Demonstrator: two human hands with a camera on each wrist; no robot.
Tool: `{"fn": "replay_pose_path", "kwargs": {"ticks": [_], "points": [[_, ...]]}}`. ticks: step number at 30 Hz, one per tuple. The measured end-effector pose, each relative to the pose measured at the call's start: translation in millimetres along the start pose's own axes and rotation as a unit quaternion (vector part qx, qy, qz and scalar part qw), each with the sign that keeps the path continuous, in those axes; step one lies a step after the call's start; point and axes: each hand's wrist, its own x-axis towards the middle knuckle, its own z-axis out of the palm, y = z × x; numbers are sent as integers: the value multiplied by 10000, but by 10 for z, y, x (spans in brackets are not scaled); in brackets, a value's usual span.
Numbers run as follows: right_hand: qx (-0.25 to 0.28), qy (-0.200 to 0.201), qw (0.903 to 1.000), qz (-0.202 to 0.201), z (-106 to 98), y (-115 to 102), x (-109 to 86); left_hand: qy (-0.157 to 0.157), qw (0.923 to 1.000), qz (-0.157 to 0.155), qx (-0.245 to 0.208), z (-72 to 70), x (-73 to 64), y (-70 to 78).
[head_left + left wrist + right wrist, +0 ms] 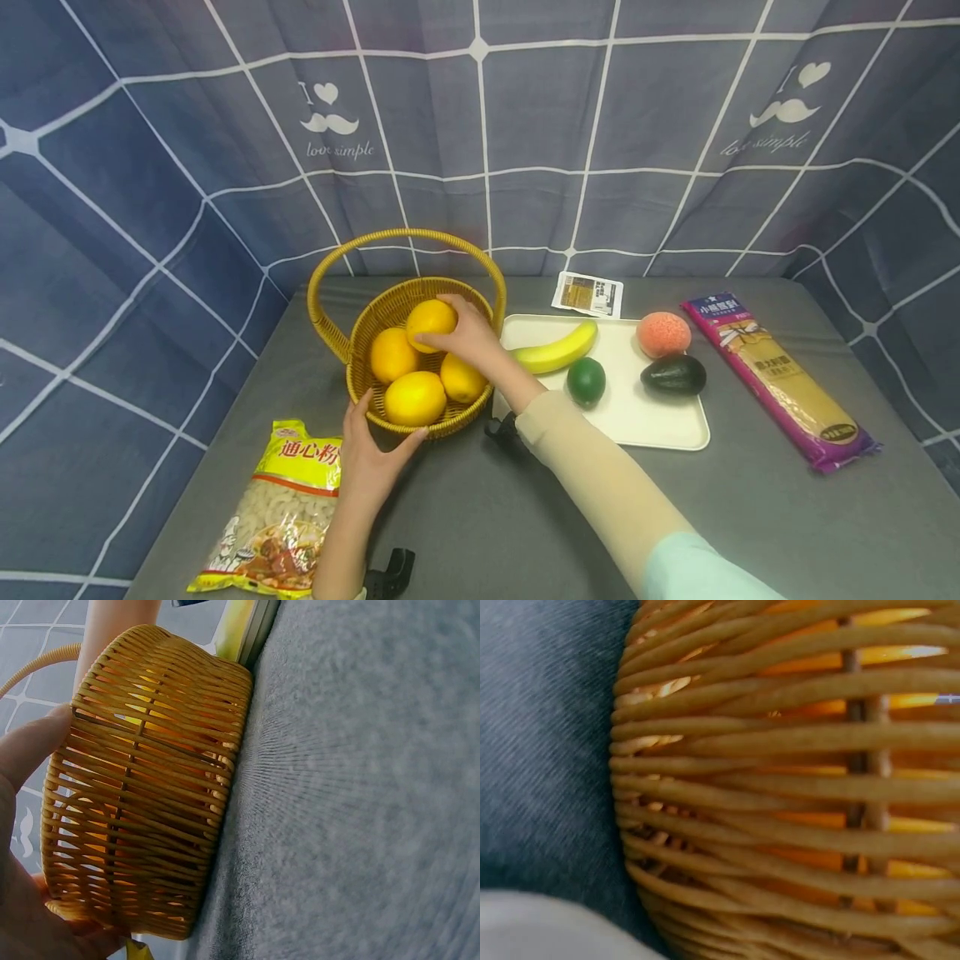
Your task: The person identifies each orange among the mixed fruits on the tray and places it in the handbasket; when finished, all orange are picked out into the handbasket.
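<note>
My right hand (472, 333) reaches over the rim of a golden woven basket (468, 423) and grips an orange (430, 326) above the other fruit. Under it in the basket lie several more yellow-orange fruits, among them one at the left (393, 356) and a yellow one at the front (415, 398). With thumb and fingers spread, my left hand (371, 458) holds the basket's near left rim. In the left wrist view its thumb (37, 746) rests at the rim and the other fingers lie against the woven side. The right wrist view shows only the basket wall (795, 780) close up, not the hand.
Right of the basket, a cream tray (622, 425) bears a banana (558, 350), a green fruit (586, 382), an avocado (673, 375) and a pinkish round fruit (663, 334). A noodle pack (780, 379) lies beyond it, a small packet (588, 294) behind. A macaroni bag (281, 517) lies front left.
</note>
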Motion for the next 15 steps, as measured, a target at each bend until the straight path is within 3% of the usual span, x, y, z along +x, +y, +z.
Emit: {"fn": "replay_pose_path", "kwargs": {"ticks": [15], "points": [[-226, -24, 9988, 429, 36, -16, 8, 51, 10000, 65, -36, -2, 0, -14]]}}
